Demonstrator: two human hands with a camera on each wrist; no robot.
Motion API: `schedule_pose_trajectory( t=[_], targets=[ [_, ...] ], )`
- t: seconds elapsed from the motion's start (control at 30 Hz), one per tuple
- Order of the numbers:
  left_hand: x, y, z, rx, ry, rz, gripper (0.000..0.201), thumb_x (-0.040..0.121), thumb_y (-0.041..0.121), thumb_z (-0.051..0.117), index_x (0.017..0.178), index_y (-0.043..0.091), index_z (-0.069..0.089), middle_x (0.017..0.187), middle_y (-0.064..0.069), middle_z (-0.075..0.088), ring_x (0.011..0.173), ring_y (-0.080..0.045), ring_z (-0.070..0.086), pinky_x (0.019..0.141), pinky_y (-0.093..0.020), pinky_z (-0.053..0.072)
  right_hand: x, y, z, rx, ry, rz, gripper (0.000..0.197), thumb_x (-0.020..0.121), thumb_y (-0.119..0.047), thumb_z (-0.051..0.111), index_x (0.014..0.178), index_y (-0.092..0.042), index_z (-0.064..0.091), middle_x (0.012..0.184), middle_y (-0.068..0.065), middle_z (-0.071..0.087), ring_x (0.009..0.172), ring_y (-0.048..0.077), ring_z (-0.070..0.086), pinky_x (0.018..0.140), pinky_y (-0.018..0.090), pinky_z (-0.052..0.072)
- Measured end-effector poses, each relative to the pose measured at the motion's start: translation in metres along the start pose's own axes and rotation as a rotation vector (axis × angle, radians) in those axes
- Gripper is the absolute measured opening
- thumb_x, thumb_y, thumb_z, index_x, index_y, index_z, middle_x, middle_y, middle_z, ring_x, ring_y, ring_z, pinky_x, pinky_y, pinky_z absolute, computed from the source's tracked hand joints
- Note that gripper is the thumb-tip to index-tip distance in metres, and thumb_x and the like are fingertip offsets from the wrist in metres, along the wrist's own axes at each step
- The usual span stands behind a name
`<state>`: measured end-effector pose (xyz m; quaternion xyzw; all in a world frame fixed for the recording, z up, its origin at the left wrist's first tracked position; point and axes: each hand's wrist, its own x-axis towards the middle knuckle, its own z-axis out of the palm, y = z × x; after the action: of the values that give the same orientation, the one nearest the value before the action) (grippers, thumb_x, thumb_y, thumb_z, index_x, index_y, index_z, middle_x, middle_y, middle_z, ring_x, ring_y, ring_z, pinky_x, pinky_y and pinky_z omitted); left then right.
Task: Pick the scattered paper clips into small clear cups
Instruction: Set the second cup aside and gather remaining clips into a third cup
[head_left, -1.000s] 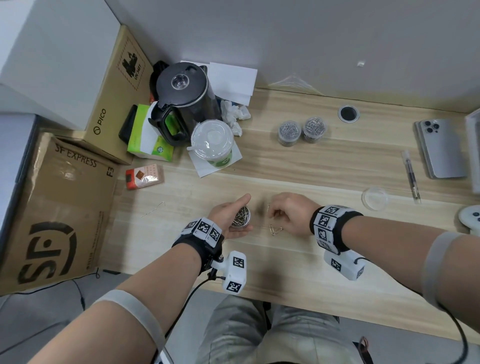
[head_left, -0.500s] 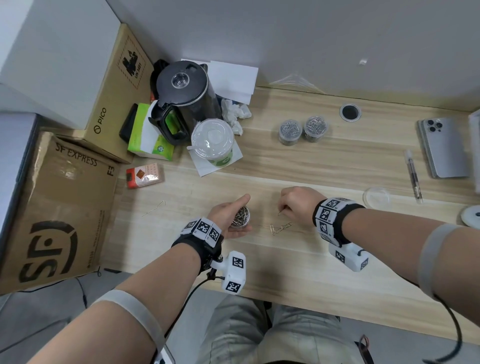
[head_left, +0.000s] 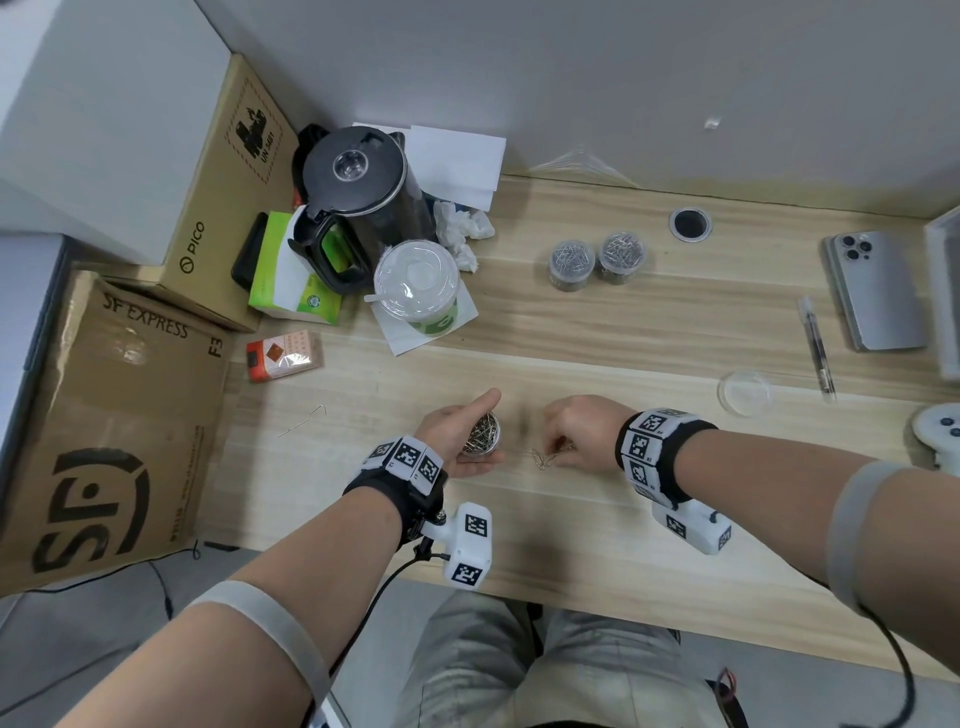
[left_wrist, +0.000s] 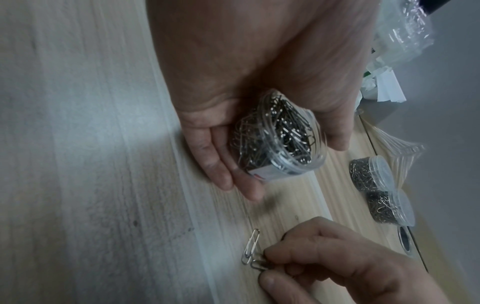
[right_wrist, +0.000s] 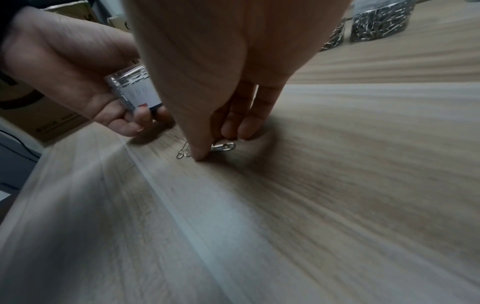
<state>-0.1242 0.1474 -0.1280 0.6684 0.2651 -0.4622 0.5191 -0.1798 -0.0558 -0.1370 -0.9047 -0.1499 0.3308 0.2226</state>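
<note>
My left hand (head_left: 457, 441) grips a small clear cup (head_left: 483, 439) packed with paper clips, tilted toward the right; it shows again as the cup (left_wrist: 280, 144) in the left wrist view and the cup (right_wrist: 132, 88) in the right wrist view. My right hand (head_left: 576, 436) is down on the wooden table, thumb and fingers pinching a silver paper clip (left_wrist: 259, 265). A second loose clip (left_wrist: 250, 248) lies touching it on the table. The same pinched paper clip (right_wrist: 223, 146) sits under my fingertips (right_wrist: 233, 131).
Two filled clear cups (head_left: 571, 262) (head_left: 622, 255) stand at the back. A clear lid (head_left: 744, 392), pen (head_left: 816, 345) and phone (head_left: 872, 291) lie right. A kettle (head_left: 358, 202), lidded drink cup (head_left: 415, 286), red box (head_left: 283, 354) and a bent wire (head_left: 304, 420) are left.
My right hand had lifted slightly away from the two clips and has come back down onto them, now pinching one. The left hand and its cup have stayed put.
</note>
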Motion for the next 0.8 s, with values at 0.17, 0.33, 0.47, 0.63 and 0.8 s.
schedule_pose_trajectory(
  t=[0.17,0.33,0.47,0.63,0.8],
  targets=[
    [-0.001,0.0,0.0,-0.001,0.002,-0.004,0.053,0.079,0.054,0.078,0.109,0.013,0.063,0.091,-0.012,0.071,0.078,-0.031,0.075,0.079,-0.043,0.063,-0.001,0.003,0.003,0.008,0.0,-0.014,0.013,0.085,-0.017,0.065,0.094,-0.019,0.073,0.1,-0.005,0.06,0.092,0.017,0.059,0.076,0.023,0.042],
    [-0.002,0.0,0.0,-0.004,0.005,-0.007,0.052,0.079,0.054,0.078,0.11,0.015,0.063,0.092,-0.013,0.071,0.076,-0.031,0.075,0.074,-0.04,0.063,-0.007,0.006,-0.003,-0.034,0.048,-0.045,0.018,0.08,-0.024,0.064,0.097,-0.021,0.07,0.097,-0.004,0.057,0.094,0.016,0.055,0.078,0.031,0.048],
    [-0.003,0.0,-0.002,-0.007,0.004,-0.006,0.053,0.079,0.053,0.078,0.112,0.014,0.063,0.095,-0.013,0.071,0.076,-0.031,0.075,0.074,-0.041,0.063,-0.012,0.014,-0.008,-0.053,0.054,-0.028,0.015,0.082,-0.029,0.065,0.095,-0.021,0.067,0.096,-0.004,0.058,0.095,0.017,0.055,0.079,0.03,0.047],
    [-0.004,-0.001,0.0,-0.006,0.0,-0.004,0.054,0.079,0.054,0.078,0.112,0.014,0.063,0.096,-0.014,0.071,0.074,-0.03,0.075,0.07,-0.039,0.062,-0.015,0.015,-0.007,-0.099,-0.003,0.039,0.017,0.083,-0.017,0.059,0.092,-0.023,0.072,0.101,-0.006,0.06,0.099,0.015,0.055,0.077,0.025,0.044],
    [-0.005,0.0,0.0,-0.005,-0.006,0.001,0.054,0.08,0.054,0.078,0.112,0.013,0.064,0.093,-0.013,0.071,0.074,-0.03,0.075,0.068,-0.038,0.062,-0.017,0.016,-0.011,-0.106,-0.046,0.026,0.017,0.084,-0.017,0.06,0.093,-0.023,0.074,0.104,-0.007,0.06,0.1,0.014,0.056,0.077,0.024,0.043]
  ],
)
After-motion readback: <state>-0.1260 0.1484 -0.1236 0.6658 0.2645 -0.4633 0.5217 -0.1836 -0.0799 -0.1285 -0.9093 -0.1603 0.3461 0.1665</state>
